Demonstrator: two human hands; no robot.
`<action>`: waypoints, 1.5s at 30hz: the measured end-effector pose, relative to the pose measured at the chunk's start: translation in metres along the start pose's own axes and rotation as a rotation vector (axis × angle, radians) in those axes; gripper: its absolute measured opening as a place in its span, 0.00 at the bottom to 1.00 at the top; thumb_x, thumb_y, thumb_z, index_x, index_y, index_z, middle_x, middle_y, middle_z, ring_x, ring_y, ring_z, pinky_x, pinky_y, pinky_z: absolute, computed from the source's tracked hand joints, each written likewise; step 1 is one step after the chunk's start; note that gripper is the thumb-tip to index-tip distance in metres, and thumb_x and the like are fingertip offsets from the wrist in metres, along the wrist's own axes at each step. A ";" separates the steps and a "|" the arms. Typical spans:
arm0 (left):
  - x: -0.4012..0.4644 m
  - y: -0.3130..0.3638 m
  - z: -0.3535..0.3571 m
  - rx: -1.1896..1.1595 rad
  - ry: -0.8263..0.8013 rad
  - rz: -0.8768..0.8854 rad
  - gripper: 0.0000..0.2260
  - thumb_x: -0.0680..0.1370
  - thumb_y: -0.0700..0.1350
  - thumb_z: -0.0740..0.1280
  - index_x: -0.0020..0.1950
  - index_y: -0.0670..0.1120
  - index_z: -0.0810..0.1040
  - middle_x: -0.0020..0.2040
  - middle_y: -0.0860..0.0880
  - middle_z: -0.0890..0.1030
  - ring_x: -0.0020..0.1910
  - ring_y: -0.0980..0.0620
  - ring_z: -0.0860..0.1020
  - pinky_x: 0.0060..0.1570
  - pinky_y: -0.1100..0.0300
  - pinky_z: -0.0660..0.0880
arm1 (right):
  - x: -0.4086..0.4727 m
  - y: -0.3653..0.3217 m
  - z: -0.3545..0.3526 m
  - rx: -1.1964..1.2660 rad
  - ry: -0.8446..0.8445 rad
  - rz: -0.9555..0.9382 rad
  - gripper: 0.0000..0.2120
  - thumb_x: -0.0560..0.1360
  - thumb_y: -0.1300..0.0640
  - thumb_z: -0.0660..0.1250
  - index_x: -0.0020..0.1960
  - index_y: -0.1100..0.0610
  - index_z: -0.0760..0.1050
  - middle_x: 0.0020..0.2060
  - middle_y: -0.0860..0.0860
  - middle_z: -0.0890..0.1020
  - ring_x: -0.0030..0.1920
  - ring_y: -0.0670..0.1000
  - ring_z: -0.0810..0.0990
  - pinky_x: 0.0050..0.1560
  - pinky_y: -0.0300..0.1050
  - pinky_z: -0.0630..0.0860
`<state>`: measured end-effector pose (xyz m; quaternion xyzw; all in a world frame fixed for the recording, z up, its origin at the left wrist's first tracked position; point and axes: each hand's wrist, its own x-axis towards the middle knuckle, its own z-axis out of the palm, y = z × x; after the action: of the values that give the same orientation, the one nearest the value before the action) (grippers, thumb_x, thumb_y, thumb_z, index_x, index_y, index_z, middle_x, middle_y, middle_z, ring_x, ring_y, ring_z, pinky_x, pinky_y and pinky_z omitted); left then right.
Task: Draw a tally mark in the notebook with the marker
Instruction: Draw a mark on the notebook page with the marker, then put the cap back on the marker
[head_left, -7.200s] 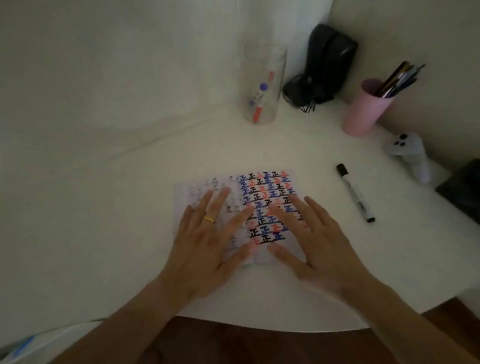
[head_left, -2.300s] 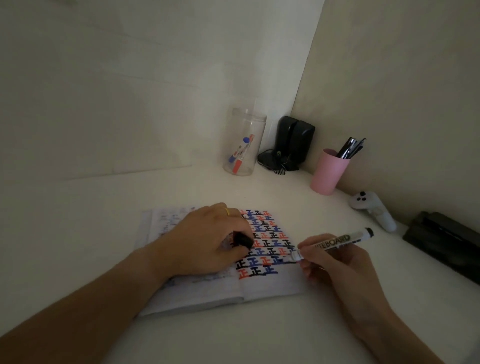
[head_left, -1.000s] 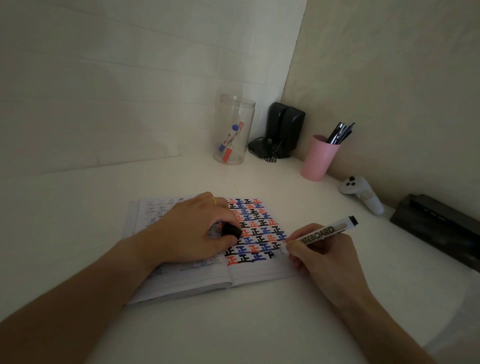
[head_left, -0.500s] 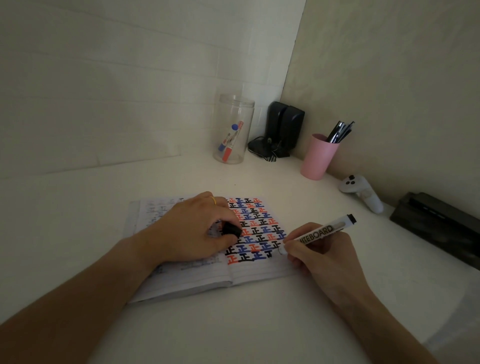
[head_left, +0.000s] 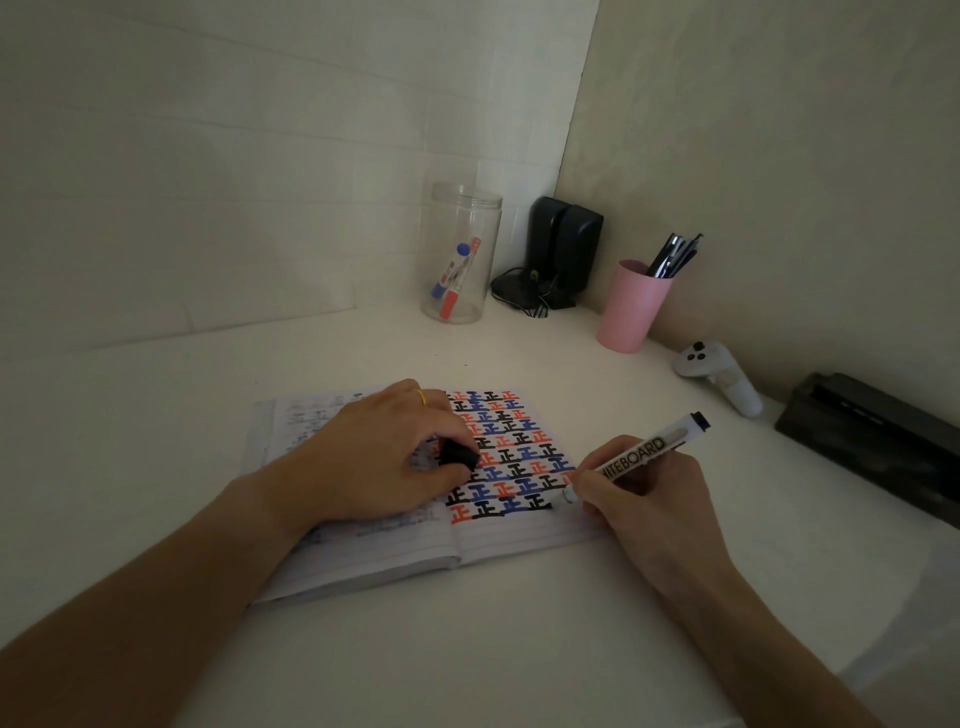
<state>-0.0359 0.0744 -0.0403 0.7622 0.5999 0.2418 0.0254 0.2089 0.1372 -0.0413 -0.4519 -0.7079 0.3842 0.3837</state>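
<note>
An open notebook (head_left: 519, 535) lies on the white desk, its right page filled with rows of black, blue and red tally characters. My right hand (head_left: 641, 499) grips a white whiteboard marker (head_left: 636, 457), whose tip touches the page at the right end of the lowest row. My left hand (head_left: 379, 457) rests on the left page and pinches the marker's black cap (head_left: 458, 453) between its fingers. A gold ring sits on one left finger.
At the back stand a clear jar (head_left: 462, 254) with a blue and a red marker, black speakers (head_left: 561, 249) and a pink cup (head_left: 631, 306) of pens. A white controller (head_left: 719, 376) and a black box (head_left: 878, 441) lie at the right.
My right hand has shifted slightly with the marker tip along the lowest row of marks. My left hand stays on the left page with the cap.
</note>
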 end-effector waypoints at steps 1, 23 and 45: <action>0.000 0.000 0.000 0.001 -0.003 -0.002 0.14 0.74 0.61 0.64 0.56 0.58 0.80 0.51 0.57 0.80 0.50 0.56 0.74 0.51 0.50 0.76 | 0.000 0.000 0.000 -0.005 0.009 -0.002 0.09 0.68 0.62 0.74 0.30 0.53 0.82 0.24 0.47 0.81 0.26 0.41 0.76 0.30 0.37 0.71; 0.003 -0.006 0.000 -0.061 0.293 -0.116 0.16 0.78 0.59 0.66 0.62 0.54 0.81 0.47 0.58 0.79 0.41 0.61 0.76 0.44 0.64 0.74 | 0.076 -0.020 0.036 0.830 0.064 0.200 0.07 0.76 0.59 0.71 0.52 0.59 0.85 0.45 0.59 0.89 0.41 0.52 0.86 0.41 0.44 0.79; 0.005 0.000 -0.004 -0.368 0.531 -0.271 0.09 0.72 0.45 0.78 0.49 0.49 0.83 0.42 0.56 0.86 0.41 0.58 0.84 0.44 0.70 0.79 | 0.065 -0.010 0.039 0.804 -0.213 0.048 0.09 0.74 0.65 0.71 0.52 0.68 0.84 0.35 0.59 0.85 0.34 0.50 0.83 0.35 0.36 0.80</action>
<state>-0.0370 0.0780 -0.0350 0.5688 0.6278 0.5300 0.0371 0.1511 0.1878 -0.0359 -0.2404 -0.5263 0.6834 0.4451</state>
